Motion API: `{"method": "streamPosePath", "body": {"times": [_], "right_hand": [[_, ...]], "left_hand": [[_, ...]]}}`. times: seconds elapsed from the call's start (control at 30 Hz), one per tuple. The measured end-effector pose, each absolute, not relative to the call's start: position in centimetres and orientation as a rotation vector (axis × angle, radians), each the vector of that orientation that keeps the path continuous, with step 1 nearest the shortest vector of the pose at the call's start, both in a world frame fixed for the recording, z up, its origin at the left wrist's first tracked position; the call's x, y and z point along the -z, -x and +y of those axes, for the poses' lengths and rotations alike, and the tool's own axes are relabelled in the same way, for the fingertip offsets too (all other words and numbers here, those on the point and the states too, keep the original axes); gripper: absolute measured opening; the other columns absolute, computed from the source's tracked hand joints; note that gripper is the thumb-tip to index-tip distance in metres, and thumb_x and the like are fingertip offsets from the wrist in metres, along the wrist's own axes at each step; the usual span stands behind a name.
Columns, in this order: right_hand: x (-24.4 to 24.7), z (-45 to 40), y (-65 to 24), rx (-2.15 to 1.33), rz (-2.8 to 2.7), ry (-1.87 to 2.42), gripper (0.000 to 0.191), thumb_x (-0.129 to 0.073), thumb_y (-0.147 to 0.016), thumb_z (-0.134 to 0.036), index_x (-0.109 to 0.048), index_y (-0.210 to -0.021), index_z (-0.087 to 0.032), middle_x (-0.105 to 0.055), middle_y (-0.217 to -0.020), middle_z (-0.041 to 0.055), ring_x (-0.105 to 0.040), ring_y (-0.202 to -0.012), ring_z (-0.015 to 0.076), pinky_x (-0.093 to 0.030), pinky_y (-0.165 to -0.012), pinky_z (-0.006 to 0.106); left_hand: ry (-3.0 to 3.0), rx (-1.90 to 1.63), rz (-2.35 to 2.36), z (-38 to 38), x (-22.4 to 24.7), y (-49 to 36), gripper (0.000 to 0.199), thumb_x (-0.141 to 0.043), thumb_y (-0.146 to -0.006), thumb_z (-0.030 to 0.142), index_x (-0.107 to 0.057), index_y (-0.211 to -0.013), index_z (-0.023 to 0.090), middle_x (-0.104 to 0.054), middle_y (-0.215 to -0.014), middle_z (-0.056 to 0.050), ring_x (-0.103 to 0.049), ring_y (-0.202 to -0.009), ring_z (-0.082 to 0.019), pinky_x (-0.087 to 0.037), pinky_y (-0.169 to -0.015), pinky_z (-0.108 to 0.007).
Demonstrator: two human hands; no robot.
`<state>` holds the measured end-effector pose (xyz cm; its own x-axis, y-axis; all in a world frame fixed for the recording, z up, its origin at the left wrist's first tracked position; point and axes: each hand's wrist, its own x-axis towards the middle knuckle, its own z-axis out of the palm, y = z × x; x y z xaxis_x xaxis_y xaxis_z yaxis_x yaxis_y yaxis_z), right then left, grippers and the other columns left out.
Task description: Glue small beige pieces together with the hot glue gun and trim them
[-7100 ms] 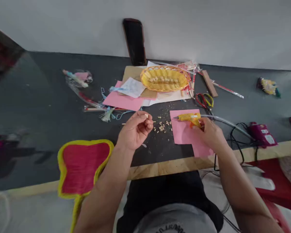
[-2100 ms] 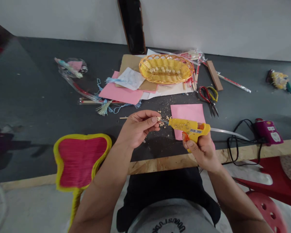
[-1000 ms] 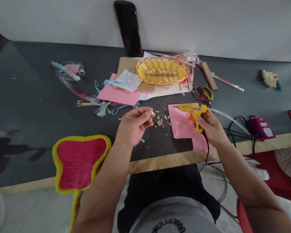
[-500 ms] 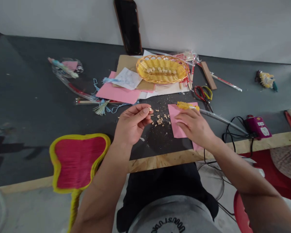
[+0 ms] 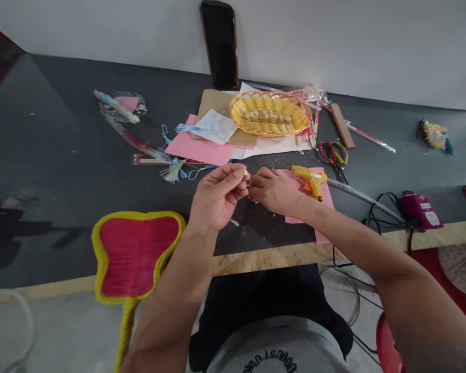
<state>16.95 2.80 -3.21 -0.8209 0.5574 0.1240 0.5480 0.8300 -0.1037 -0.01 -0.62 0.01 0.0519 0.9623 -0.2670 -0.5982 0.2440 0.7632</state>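
Note:
My left hand [image 5: 219, 197] pinches a tiny pale wooden piece [image 5: 245, 172] between thumb and fingertips, above the dark table. Beside it, almost touching, my right hand [image 5: 276, 190] is closed with its fingertips low at the tabletop. It covers most of the spot where small wooden bits lay, and whatever its fingers hold is hidden. A yellow glue gun [image 5: 314, 180] rests on pink paper [image 5: 295, 219] just right of that hand. Farther back, the yellow woven basket [image 5: 241, 123] carries a few small pale clusters.
Red-and-yellow-handled scissors [image 5: 334, 153] lie behind the glue gun, near a wooden block [image 5: 342, 126]. A phone [image 5: 220, 46] leans on the wall. At the table's front left is a red paddle-shaped fan [image 5: 135, 254] with yellow edging. A purple device [image 5: 420, 210] with cables sits right.
My right hand has let go of the glue gun and moved left to the small wooden bits, closing beside my left hand. My left hand keeps its pinch. The whole view has shifted slightly.

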Motion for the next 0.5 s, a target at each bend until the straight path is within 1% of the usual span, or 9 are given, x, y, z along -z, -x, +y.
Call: {"method": "streamPosePath", "body": {"times": [0.1, 0.2, 0.33, 0.4, 0.5], "right_hand": [[2.5, 2.5, -17.6, -0.19, -2.717, 0.923, 0.013, -0.061, -0.094, -0.02, -0.069, -0.084, -0.021, -0.07, -0.097, 0.0083, -0.053, -0.099, 0.0258, -0.045, -0.079, 0.04], [0.7, 1.3, -18.9, -0.345, -2.346, 1.045, 0.015, -0.057, -0.096, -0.018, -0.067, -0.084, -0.021, -0.068, -0.096, 0.007, -0.056, -0.097, 0.0233, -0.046, -0.087, 0.041], [-1.4, -1.9, -19.9, -0.501, -1.923, 1.106, 0.009, -0.058, -0.096, -0.023, -0.064, -0.089, -0.023, -0.065, -0.094, 0.0044, -0.06, -0.096, 0.0214, -0.048, -0.089, 0.041], [-1.5, -3.3, -19.7, -0.54, -1.805, 1.107, 0.009, -0.058, -0.096, -0.024, -0.064, -0.09, -0.024, -0.064, -0.094, 0.0046, -0.061, -0.099, 0.022, -0.048, -0.091, 0.042], [-0.9, -4.5, -19.0, -0.544, -1.715, 1.133, 0.008, -0.058, -0.096, -0.026, -0.063, -0.089, -0.024, -0.064, -0.095, 0.005, -0.061, -0.097, 0.0218, -0.049, -0.091, 0.042]], "left_hand": [[-0.538, -1.252, 0.857, -0.7, 0.0, -0.1, 0.025, -0.09, -0.061, 0.025, -0.074, -0.079, 0.017, -0.07, -0.069, 0.001, -0.059, -0.055, -0.004, -0.05, -0.053, -0.014], [-0.552, -1.222, 0.856, -0.9, -0.1, -0.3, 0.026, -0.09, -0.059, 0.025, -0.075, -0.078, 0.017, -0.07, -0.069, 0.001, -0.058, -0.054, -0.005, -0.051, -0.052, -0.016], [-0.558, -1.139, 0.823, -1.3, 0.0, -0.9, 0.027, -0.092, -0.057, 0.024, -0.076, -0.077, 0.016, -0.071, -0.067, -0.001, -0.058, -0.052, -0.006, -0.051, -0.05, -0.016], [-0.562, -1.088, 0.804, -1.5, 0.1, -1.3, 0.027, -0.092, -0.058, 0.024, -0.076, -0.077, 0.015, -0.072, -0.067, -0.002, -0.059, -0.051, -0.007, -0.052, -0.049, -0.017], [-0.578, -1.035, 0.774, -1.8, 0.1, -1.8, 0.025, -0.092, -0.058, 0.023, -0.076, -0.075, 0.014, -0.073, -0.067, -0.002, -0.06, -0.051, -0.007, -0.053, -0.05, -0.017]]}}
